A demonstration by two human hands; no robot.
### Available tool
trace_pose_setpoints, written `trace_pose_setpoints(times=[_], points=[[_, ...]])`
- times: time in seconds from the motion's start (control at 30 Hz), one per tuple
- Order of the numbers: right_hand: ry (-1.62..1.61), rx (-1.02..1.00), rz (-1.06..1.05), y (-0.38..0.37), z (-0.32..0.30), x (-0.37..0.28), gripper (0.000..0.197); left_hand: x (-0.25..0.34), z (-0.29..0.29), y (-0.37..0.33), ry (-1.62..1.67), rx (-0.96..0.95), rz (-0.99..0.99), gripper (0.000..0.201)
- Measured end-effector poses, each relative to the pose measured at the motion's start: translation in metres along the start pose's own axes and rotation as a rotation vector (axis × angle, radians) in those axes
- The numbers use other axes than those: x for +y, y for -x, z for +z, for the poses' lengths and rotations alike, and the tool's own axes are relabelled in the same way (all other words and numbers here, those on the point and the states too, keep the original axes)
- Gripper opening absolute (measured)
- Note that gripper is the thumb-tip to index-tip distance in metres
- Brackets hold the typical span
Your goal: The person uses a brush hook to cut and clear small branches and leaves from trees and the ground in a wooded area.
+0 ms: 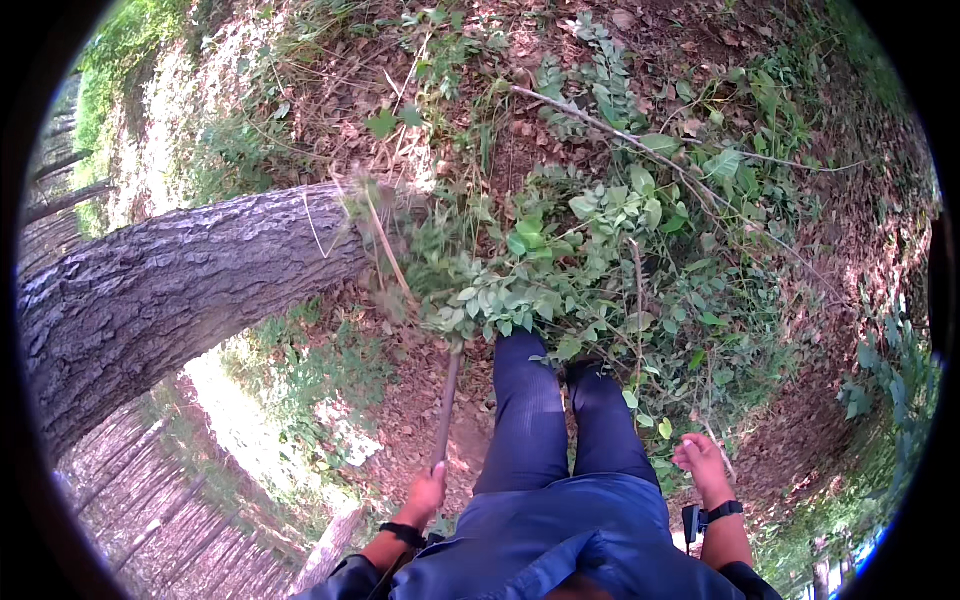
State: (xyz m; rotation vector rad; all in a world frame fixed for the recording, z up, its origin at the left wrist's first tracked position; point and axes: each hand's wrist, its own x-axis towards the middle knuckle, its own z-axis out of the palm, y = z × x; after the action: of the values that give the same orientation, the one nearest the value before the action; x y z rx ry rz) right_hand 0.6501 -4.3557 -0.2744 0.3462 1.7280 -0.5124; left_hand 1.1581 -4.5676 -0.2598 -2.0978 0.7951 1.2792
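My left hand is wrapped round a straight brown wooden handle, low beside my left leg. The handle slants up and away from me; its far end disappears among leaves, so I cannot tell what it carries. My right hand hangs to the right of my legs, fingers loosely bent and apart, with nothing visible in it. Close by it are a thin stem and small leaves. A heap of leafy green cuttings or undergrowth lies against my feet and hides them. Some foliage near the trunk is blurred.
A thick tree trunk with rough bark rises at the left. Long bare branches stretch across the plants at the far right. Brown dry leaves litter the ground, with low green plants among them. Slender trees stand farther off to the left.
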Motion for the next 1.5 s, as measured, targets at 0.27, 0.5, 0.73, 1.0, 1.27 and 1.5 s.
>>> trace_pose_setpoints(times=[0.27, 0.5, 0.73, 1.0, 1.27, 1.5], points=[[0.029, 0.013, -0.022, -0.008, -0.028, -0.022, 0.023, 0.087, 0.002, 0.015, -0.148, 0.141, 0.31, 0.047], [0.018, 0.072, -0.06, -0.029, -0.039, -0.063, 0.024, 0.404, 0.007, -0.055, -0.051, 0.078, 0.76, 0.046], [-0.045, 0.096, -0.033, -0.02, -0.047, -0.075, 0.024, 0.431, 0.017, -0.084, 0.383, -0.292, 0.393, 0.031], [-0.13, 0.11, 0.034, 0.066, -0.043, -0.128, 0.028, 0.236, -0.083, 0.09, 0.308, -0.237, -0.189, 0.045], [-0.377, 0.171, -0.153, 0.095, -0.131, -0.226, 0.022, 0.348, -0.117, 0.211, -0.188, -0.053, 0.09, 0.04], [-0.434, 0.145, -0.228, 0.027, -0.27, -0.322, 0.025, 0.563, 0.001, 0.272, 0.155, -0.2, 0.342, 0.033]])
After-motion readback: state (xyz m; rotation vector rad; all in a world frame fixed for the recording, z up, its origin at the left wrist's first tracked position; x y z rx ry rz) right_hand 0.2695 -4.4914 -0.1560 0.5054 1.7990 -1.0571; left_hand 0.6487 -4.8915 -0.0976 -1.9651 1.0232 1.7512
